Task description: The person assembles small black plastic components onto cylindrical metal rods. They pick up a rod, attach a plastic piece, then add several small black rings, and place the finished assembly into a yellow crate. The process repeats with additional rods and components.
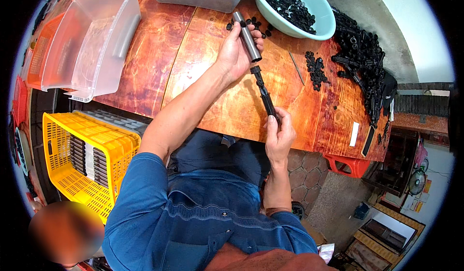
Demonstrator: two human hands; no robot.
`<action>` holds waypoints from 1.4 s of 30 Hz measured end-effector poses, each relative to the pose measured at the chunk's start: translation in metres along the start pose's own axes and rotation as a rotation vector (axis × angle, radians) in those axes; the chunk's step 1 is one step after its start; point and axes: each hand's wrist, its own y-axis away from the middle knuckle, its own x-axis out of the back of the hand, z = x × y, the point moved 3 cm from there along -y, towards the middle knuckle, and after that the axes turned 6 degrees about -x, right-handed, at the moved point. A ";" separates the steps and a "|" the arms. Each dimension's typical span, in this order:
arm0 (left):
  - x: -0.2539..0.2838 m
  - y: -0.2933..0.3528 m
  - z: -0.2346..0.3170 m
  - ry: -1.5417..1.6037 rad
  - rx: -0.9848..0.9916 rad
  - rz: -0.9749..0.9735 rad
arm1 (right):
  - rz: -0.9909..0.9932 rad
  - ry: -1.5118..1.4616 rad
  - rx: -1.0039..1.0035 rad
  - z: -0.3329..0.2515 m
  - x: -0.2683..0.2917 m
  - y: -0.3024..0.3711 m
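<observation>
My left hand (237,49) is closed around a silver metal tube (248,41) over the wooden table. The tube's lower end has a dark rim and points down toward my right hand. My right hand (281,135) grips the lower end of a slim black plastic shaft (264,93) with cut-out sides. That shaft slants up to the left, and its ribbed tip lies just below the tube's mouth, apart from it by a small gap. Small black caps (254,22) lie on the table behind my left hand.
On the wooden table (188,63) stand a pale green basin (326,27) of black caps and clear plastic bins (92,44). At right lie a heap of black parts (360,53), loose black rings (316,71) and a thin rod (296,68). A yellow crate (82,184) with stacked tubes stands left.
</observation>
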 end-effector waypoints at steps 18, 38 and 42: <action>-0.005 0.009 -0.008 0.006 -0.002 -0.097 | 0.072 -0.056 -0.041 0.000 -0.016 -0.013; -0.028 0.023 -0.017 -0.288 0.020 -0.310 | 0.039 0.013 -0.057 -0.011 -0.021 -0.025; -0.038 0.034 -0.025 -0.458 0.073 -0.469 | 0.067 -0.053 -0.069 -0.007 -0.020 -0.031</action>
